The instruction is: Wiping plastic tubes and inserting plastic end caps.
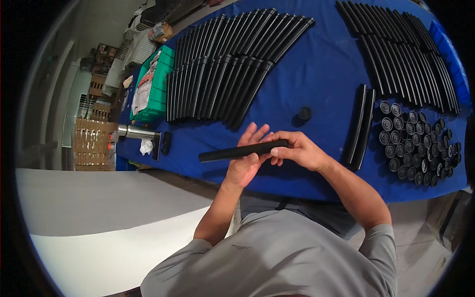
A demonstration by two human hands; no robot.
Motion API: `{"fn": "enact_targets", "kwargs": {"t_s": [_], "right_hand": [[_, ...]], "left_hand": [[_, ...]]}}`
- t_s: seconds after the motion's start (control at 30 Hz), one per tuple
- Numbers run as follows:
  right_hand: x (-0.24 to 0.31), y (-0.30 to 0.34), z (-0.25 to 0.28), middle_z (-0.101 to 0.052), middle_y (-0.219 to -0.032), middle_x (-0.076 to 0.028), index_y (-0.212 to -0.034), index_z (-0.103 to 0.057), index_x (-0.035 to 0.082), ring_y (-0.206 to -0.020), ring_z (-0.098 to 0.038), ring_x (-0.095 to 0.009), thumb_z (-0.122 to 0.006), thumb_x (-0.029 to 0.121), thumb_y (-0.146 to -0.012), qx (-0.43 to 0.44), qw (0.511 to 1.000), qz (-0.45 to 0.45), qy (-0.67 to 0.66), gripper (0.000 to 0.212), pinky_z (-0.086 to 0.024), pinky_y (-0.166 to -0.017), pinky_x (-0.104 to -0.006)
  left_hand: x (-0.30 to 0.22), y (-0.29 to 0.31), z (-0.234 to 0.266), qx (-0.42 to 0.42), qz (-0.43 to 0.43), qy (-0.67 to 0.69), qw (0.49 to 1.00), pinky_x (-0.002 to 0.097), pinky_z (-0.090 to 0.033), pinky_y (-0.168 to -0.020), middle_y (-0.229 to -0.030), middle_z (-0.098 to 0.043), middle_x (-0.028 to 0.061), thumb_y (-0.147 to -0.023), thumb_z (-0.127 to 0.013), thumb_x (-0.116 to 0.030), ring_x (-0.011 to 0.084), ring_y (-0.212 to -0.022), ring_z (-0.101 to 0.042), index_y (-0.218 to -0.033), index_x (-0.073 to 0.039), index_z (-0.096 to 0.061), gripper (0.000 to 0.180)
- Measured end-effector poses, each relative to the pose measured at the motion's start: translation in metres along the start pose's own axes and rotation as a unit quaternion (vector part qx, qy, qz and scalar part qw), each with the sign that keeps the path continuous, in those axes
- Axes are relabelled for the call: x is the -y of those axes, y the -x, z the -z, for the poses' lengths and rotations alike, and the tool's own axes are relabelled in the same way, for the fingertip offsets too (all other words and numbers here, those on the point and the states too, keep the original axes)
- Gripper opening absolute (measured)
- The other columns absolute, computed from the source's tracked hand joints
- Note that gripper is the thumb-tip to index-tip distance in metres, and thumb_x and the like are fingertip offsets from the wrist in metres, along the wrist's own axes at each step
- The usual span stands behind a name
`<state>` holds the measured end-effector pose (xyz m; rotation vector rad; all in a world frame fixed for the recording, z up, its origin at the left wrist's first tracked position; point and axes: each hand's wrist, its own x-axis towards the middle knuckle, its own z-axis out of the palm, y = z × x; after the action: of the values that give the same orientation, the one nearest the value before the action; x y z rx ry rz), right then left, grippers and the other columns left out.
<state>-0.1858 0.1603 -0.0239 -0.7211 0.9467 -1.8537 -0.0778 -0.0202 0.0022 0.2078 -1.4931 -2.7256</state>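
A short black tube (222,154) is held nearly level above the near edge of the blue-covered table (297,64). My right hand (303,151) pinches its right end between thumb and fingers. Under the middle of the tube, my left hand (240,171) is turned palm up with its fingers stretched out, so the tube lies across it. Just beyond my hands a single small black round cap (305,113) sits on the cloth. To the right of it two loose black tubes (357,128) lie side by side.
Rows of black tubes with collared ends (217,64) fan out at the far left. More plain tubes (401,64) lie far right, beside a blue bin (448,54). Many round caps (410,143) stand grouped at right. A green crate (161,84) and a metal cylinder tool (136,132) are left.
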Motion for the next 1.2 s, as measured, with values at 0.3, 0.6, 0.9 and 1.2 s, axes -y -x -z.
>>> {"fn": "enact_targets", "kwargs": {"t_s": [0.3, 0.6, 0.9, 1.2], "right_hand": [[0.017, -0.005, 0.007, -0.051, -0.137, -0.019, -0.133, -0.056, 0.006, -0.125, -0.049, -0.036, -0.066, 0.013, -0.080, -0.299, 0.537, 0.192, 0.765, 0.054, -0.035, -0.106, -0.0530], [0.002, -0.001, 0.028, -0.050, -0.139, -0.024, -0.129, -0.058, 0.000, -0.124, -0.052, -0.036, -0.060, 0.008, -0.084, -0.248, 0.525, 0.046, 0.813, 0.046, -0.045, -0.102, -0.0442], [0.009, -0.004, 0.013, -0.062, -0.109, -0.013, -0.125, -0.055, -0.003, -0.089, -0.065, -0.017, -0.060, 0.011, -0.098, -0.179, 0.960, -0.065, 0.204, 0.031, -0.055, -0.076, -0.0290], [0.003, -0.002, 0.010, -0.064, -0.105, -0.011, -0.128, -0.051, -0.004, -0.093, -0.065, -0.017, -0.063, 0.008, -0.096, -0.163, 0.981, -0.040, 0.100, 0.036, -0.055, -0.086, -0.0298]], "left_hand": [[0.019, -0.013, 0.061, 0.053, 0.016, 0.134, 0.989, 0.0512, -0.052, -0.102, -0.140, -0.052, 0.0254, -0.093, -0.068, -0.023, 0.0427, -0.123, -0.057, -0.127, -0.013, -0.058, 0.036], [0.026, -0.015, 0.058, 0.031, -0.016, 0.120, 0.992, 0.0520, -0.055, -0.098, -0.132, -0.058, 0.0257, -0.091, -0.070, -0.014, 0.0422, -0.115, -0.062, -0.122, -0.011, -0.058, 0.033], [0.037, -0.028, 0.046, 0.006, -0.048, 0.159, 0.986, 0.0500, -0.056, -0.096, -0.123, -0.064, 0.0230, -0.092, -0.069, -0.014, 0.0353, -0.111, -0.066, -0.116, -0.012, -0.057, 0.027], [0.035, -0.024, 0.036, -0.010, -0.043, 0.135, 0.990, 0.0512, -0.054, -0.099, -0.125, -0.062, 0.0254, -0.094, -0.065, -0.013, 0.0348, -0.115, -0.064, -0.118, -0.014, -0.054, 0.026]]}}
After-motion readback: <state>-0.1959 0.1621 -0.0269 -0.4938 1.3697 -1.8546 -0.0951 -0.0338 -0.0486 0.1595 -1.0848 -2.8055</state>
